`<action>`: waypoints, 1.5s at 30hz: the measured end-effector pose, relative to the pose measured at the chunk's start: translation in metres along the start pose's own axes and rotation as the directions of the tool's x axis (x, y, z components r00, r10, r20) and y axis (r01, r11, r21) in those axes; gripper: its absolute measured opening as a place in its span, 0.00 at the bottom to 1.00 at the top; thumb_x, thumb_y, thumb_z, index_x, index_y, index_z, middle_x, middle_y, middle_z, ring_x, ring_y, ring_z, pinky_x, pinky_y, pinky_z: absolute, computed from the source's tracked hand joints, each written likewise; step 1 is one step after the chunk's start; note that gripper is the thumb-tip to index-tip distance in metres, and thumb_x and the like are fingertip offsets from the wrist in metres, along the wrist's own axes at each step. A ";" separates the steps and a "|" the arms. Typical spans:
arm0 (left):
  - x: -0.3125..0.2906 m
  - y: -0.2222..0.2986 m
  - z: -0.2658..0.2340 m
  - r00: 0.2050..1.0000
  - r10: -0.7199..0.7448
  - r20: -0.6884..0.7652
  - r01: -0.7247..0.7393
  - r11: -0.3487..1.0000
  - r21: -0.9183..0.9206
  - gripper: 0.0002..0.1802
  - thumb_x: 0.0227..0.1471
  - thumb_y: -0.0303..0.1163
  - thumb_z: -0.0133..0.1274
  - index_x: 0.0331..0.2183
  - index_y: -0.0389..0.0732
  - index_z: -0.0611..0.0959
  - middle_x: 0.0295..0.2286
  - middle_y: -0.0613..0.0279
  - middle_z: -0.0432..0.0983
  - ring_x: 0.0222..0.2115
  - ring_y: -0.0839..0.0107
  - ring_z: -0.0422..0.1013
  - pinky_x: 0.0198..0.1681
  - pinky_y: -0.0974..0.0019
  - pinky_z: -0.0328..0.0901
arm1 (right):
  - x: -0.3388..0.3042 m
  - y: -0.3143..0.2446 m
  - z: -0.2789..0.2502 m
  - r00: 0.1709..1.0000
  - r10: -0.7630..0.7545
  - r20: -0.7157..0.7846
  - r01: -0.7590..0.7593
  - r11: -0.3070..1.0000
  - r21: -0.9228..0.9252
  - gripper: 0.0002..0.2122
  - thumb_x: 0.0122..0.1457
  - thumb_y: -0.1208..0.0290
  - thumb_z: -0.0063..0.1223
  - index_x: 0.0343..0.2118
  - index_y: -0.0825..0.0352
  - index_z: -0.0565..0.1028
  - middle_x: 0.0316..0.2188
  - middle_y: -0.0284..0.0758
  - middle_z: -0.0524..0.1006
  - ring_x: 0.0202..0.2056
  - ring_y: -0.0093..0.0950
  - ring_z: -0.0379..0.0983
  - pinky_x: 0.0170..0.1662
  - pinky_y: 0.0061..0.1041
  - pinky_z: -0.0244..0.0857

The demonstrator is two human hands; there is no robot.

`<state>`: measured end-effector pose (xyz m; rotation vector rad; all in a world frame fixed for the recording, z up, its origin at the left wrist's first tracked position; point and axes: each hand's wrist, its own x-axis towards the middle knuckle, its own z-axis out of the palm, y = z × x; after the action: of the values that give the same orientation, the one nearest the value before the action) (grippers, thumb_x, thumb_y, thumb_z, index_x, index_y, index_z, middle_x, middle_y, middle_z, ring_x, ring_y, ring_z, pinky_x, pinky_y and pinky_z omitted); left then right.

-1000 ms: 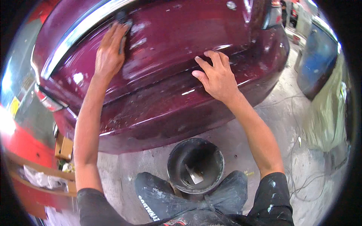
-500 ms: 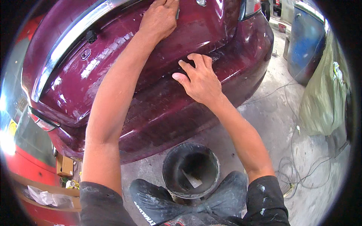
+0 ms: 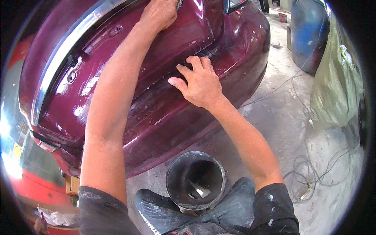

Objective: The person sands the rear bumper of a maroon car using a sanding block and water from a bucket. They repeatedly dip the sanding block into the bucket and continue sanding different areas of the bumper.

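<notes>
The rear of a maroon car fills the upper middle, with a glossy, wet-looking trunk lid (image 3: 92,72) and a bumper (image 3: 172,129) below it. My left hand (image 3: 159,15) is closed and pressed against the upper trunk lid at the top edge of the picture. Its fingertips are cut off, so whatever it holds is hidden. Lower and to the right, my right hand (image 3: 200,84) rests at the bumper's upper ledge, fingers spread and bent, holding nothing. A black bucket (image 3: 170,172) stands between my knees, with dark liquid and a pale patch inside.
A chrome strip (image 3: 64,49) curves across the lid. On the right are a blue drum (image 3: 309,35), a greenish sack (image 3: 335,86) and a coiled cable (image 3: 309,180) on the concrete floor. A red vehicle (image 3: 35,188) and a cardboard box (image 3: 72,185) are at the left.
The view has shifted, so the car sits further left and lower. My left hand has slid along the trunk lid; a thin greyish edge beside its fingers no longer shows. My right hand stays on the bumper.
</notes>
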<state>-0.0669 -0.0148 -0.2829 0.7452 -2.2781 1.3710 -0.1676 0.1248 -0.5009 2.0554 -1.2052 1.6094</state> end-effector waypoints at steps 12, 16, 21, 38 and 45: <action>0.011 0.013 0.001 0.992 -0.080 -0.098 0.075 0.995 -0.062 0.20 0.61 0.28 0.47 0.54 0.36 0.77 0.53 0.44 0.75 0.54 0.45 0.71 0.60 0.49 0.64 | 0.002 0.006 -0.003 0.999 -0.007 -0.041 0.008 1.000 0.007 0.30 0.62 0.41 0.50 0.43 0.69 0.83 0.42 0.45 0.72 0.44 0.44 0.68 0.47 0.45 0.70; 0.036 0.024 0.029 0.984 -0.051 -0.168 0.041 0.997 -0.059 0.20 0.61 0.29 0.47 0.54 0.36 0.76 0.53 0.43 0.74 0.54 0.45 0.71 0.60 0.49 0.64 | 0.000 0.013 -0.003 0.999 -0.006 -0.048 0.006 1.000 -0.001 0.29 0.62 0.41 0.50 0.43 0.69 0.83 0.41 0.45 0.72 0.43 0.44 0.68 0.47 0.45 0.69; 0.044 0.028 0.028 0.968 0.013 -0.250 -0.031 0.997 -0.068 0.18 0.62 0.30 0.48 0.52 0.36 0.76 0.50 0.45 0.76 0.52 0.45 0.71 0.57 0.48 0.65 | 0.001 0.008 -0.004 1.000 0.023 -0.005 -0.022 0.999 0.027 0.29 0.62 0.41 0.51 0.44 0.69 0.83 0.44 0.45 0.72 0.45 0.45 0.68 0.48 0.46 0.69; 0.043 0.068 0.014 0.946 -0.322 0.020 0.315 0.907 -0.280 0.19 0.50 0.25 0.52 0.47 0.36 0.80 0.49 0.41 0.76 0.47 0.44 0.75 0.56 0.46 0.66 | 0.008 0.002 -0.002 0.997 -0.051 -0.058 0.051 0.999 -0.005 0.23 0.59 0.44 0.55 0.35 0.65 0.82 0.42 0.42 0.74 0.45 0.48 0.70 0.46 0.45 0.69; -0.002 0.084 0.049 0.958 0.000 -0.288 -0.022 0.997 -0.073 0.27 0.55 0.30 0.47 0.56 0.34 0.74 0.56 0.47 0.71 0.62 0.51 0.63 0.67 0.51 0.55 | -0.002 0.001 -0.002 1.000 -0.010 -0.029 0.009 0.999 -0.034 0.21 0.62 0.50 0.56 0.45 0.64 0.83 0.44 0.40 0.76 0.47 0.45 0.69 0.49 0.43 0.68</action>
<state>-0.1190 -0.0257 -0.3640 0.4731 -2.0934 1.2951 -0.1699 0.1265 -0.5025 2.0068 -1.2033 1.5982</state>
